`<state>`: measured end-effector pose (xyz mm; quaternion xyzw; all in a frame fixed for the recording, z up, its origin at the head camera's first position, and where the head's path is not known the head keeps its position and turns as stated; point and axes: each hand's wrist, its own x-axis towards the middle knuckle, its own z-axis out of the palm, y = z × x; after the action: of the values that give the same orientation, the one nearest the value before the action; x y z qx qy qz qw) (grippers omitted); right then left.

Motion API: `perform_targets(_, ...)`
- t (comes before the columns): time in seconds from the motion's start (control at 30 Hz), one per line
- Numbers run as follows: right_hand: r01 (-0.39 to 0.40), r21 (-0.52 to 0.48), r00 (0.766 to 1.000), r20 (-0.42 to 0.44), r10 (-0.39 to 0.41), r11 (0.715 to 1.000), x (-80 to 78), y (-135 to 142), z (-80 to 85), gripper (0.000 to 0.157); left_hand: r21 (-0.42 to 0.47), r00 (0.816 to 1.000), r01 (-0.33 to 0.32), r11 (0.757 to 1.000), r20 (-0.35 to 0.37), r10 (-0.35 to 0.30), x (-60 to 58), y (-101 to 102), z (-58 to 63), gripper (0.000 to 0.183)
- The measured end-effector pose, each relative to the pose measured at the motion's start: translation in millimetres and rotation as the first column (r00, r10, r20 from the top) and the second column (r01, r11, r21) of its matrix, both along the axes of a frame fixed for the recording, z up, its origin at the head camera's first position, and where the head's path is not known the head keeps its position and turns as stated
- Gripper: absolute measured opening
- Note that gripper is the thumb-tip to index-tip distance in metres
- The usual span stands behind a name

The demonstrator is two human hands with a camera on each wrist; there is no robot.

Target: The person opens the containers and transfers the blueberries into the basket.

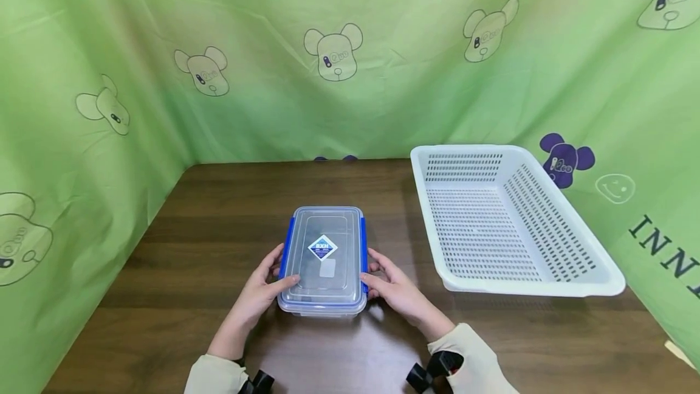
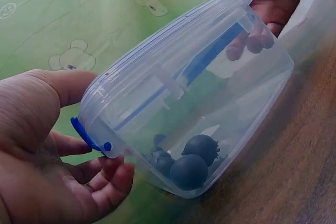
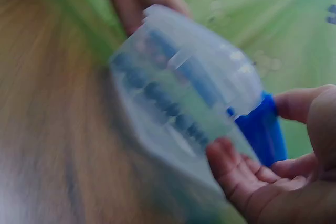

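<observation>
Both hands hold a clear plastic food container (image 1: 322,284) with a lid and blue side latches. My left hand (image 1: 258,292) grips its left side, thumb on top of the lid's rim and fingers curled by the left latch (image 2: 87,135). On the other side my right hand (image 1: 398,292) has its thumb and fingers around the right latch (image 3: 262,129), fingertips against the clear wall. Several dark round things (image 2: 189,172) lie inside along the bottom, one with a small crown like a blueberry. A blue-and-white diamond label (image 1: 322,247) sits on the lid.
A white perforated plastic basket (image 1: 530,287) stands to the right on the brown wooden table (image 1: 229,199). Green cloth (image 1: 262,108) printed with bear heads hangs behind the table and at its sides.
</observation>
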<state>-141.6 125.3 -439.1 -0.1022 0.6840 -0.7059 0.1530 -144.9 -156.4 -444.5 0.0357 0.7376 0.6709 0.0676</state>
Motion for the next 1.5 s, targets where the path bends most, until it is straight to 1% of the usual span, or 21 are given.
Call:
perform_targets(0.1,-0.021,-0.011,1.0,-0.003,0.021,1.0,-2.8,2,-2.0,0.07,0.001,1.0,0.01,1.0,0.003,-0.01,0.4,0,-0.4,0.075)
perform_targets(0.2,-0.019,-0.012,1.0,-0.004,0.019,1.0,-4.5,2,-1.7,0.071,0.02,1.0,0.01,1.0,0.014,-0.011,1.0,0,-0.5,0.075)
perform_targets(0.47,0.062,0.008,0.998,0.025,-0.062,0.998,-4.9,-4,2.6,0.068,0.051,0.998,-0.002,0.999,0.059,-0.001,0.1,3,-1.6,0.077)
perform_targets(0.57,0.086,0.024,0.996,0.019,-0.086,0.996,-4.0,-8,3.9,0.068,0.056,0.997,-0.005,0.998,0.072,0.001,1.2,3,-1.4,0.077)
perform_targets(0.73,0.141,0.045,0.99,0.003,-0.142,0.989,-1.4,-13,4.2,0.066,0.048,0.997,-0.008,0.999,0.071,0.005,2.3,4,-0.3,0.075)
perform_targets(0.83,0.184,0.078,0.983,-0.028,-0.183,0.98,0.0,-16,3.7,0.064,0.044,0.998,-0.009,0.999,0.066,0.006,2.2,5,-0.7,0.075)
perform_targets(0.9,0.219,0.141,0.975,-0.07,-0.211,0.966,1.0,-18,3.5,0.063,0.043,0.998,-0.009,0.999,0.065,0.006,2.3,5,-1.0,0.075)
perform_targets(0.97,0.255,0.248,0.963,-0.154,-0.222,0.934,2.0,-20,3.6,0.061,0.046,0.998,-0.015,0.999,0.066,0.012,2.1,6,-1.2,0.076)
perform_targets(1.0,0.275,0.31,0.954,-0.204,-0.218,0.91,2.7,-22,3.6,0.061,0.047,0.998,-0.017,0.999,0.067,0.014,2.2,6,-1.0,0.076)
perform_targets(1.07,0.319,0.424,0.931,-0.307,-0.197,0.848,3.8,-25,3.6,0.06,0.046,0.998,-0.021,0.999,0.063,0.018,2.4,6,-0.8,0.076)
perform_targets(1.1,0.342,0.466,0.917,-0.354,-0.182,0.816,4.1,-26,3.6,0.059,0.047,0.998,-0.023,0.999,0.06,0.02,2.5,6,-0.3,0.076)
perform_targets(1.13,0.362,0.491,0.904,-0.393,-0.169,0.793,4.2,-28,3.8,0.058,0.048,0.998,-0.024,0.999,0.059,0.021,2.6,6,0.2,0.076)
perform_targets(1.2,0.385,0.51,0.886,-0.437,-0.154,0.769,4.2,-30,3.9,0.054,0.051,0.998,-0.021,0.998,0.053,0.019,2.9,6,1.3,0.076)
perform_targets(1.23,0.393,0.508,0.88,-0.449,-0.153,0.767,4.1,-31,3.9,0.053,0.05,0.999,-0.021,0.999,0.051,0.018,2.9,6,1.6,0.075)
perform_targets(1.33,0.4,0.49,0.874,-0.459,-0.161,0.775,3.4,-34,2.8,0.049,0.058,0.998,-0.021,0.998,0.055,0.018,2.6,6,2.6,0.076)
perform_targets(1.5,0.415,0.463,0.867,-0.463,-0.185,0.783,2.0,-37,-0.9,0.05,0.066,0.998,-0.028,0.997,0.065,0.023,1.4,5,2.4,0.076)
